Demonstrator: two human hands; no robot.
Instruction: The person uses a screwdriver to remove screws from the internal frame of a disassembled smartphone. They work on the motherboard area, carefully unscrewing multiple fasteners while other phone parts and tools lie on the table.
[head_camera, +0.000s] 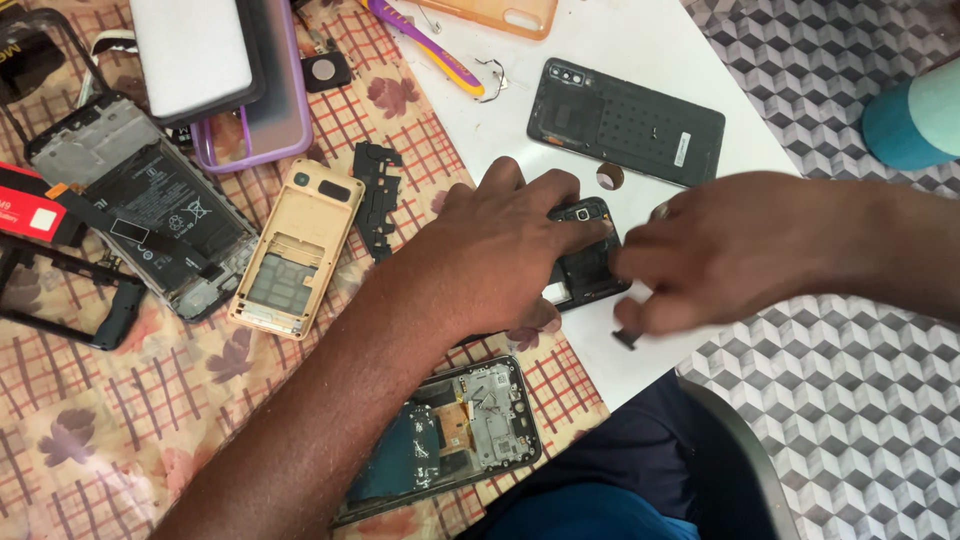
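Two bare hands meet over a black phone frame (585, 262) lying on the white board (640, 40) at the middle of the view. Left hand (510, 255) lies palm down across the frame, fingers spread and pressing on its left part, with the fingertips reaching the camera end; it pins the frame rather than closing round it. Right hand (715, 250) comes in from the right, blurred, its fingertips bunched together at the frame's right edge; a small dark piece (626, 338) shows just below those fingertips, and whether it is pinched cannot be told.

Beyond the hands, on the same white board, a black back cover (640, 125) lies flat, with a small brown disc (609, 177) between it and the frame. On the flowered cloth (90, 430) to the left lie a gold phone shell (298, 245), a narrow black bracket (377, 198) just beside it, and an opened phone (150, 215) showing its battery. Nearer the person, partly under the left forearm, rests another opened phone (450, 435) with its board exposed. A purple-handled tool (425, 45) lies at the top.
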